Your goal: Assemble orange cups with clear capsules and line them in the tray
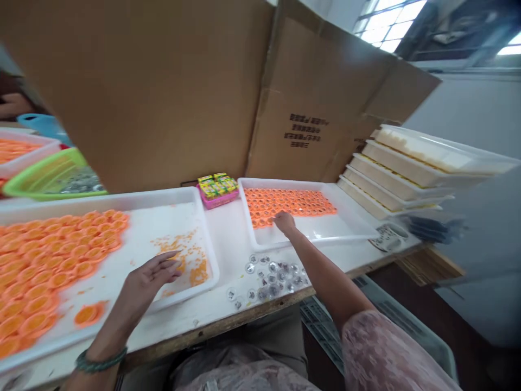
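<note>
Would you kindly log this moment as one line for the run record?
left hand: at loose orange bits in white tray | right hand: at orange caps in second white tray

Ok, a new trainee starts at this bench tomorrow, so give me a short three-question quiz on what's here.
1. Which hand wears the dark green bracelet?
2. True or false: the clear round domes lie inside the white plastic tray under the right hand.
3. What colour is the small basket holding the yellow-green packets?

Key:
1. The left hand.
2. False: they lie on the white bench top.
3. Pink.
</note>
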`<state>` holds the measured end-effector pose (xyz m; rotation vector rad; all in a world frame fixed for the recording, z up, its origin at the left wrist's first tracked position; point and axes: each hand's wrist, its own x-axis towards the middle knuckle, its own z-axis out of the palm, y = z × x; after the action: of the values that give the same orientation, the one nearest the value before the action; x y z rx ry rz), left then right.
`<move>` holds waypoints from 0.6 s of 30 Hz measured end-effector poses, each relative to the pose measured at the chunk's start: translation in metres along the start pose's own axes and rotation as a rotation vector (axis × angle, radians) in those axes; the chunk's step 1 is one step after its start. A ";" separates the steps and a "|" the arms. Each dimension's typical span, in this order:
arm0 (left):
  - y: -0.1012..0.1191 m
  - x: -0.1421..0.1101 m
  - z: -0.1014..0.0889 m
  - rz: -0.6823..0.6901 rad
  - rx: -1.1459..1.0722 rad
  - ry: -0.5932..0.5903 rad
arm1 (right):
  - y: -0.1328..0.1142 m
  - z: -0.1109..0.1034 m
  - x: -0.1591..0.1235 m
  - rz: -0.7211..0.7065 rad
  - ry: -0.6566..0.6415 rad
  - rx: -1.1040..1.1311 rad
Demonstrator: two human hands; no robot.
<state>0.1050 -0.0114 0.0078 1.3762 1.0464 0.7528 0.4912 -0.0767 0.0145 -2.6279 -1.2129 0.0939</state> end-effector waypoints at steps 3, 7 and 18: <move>0.007 -0.009 0.003 0.058 -0.103 -0.005 | -0.036 0.004 -0.015 -0.009 0.112 0.056; 0.015 -0.018 0.000 0.232 -0.229 0.200 | -0.133 0.020 -0.050 -0.421 0.152 0.461; 0.016 -0.045 -0.117 0.401 -0.398 0.844 | -0.348 0.106 -0.152 -1.481 -0.601 0.333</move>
<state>-0.0159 -0.0034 0.0418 0.9173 1.1602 1.8350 0.1175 0.0457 -0.0084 -0.9177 -2.6420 0.7111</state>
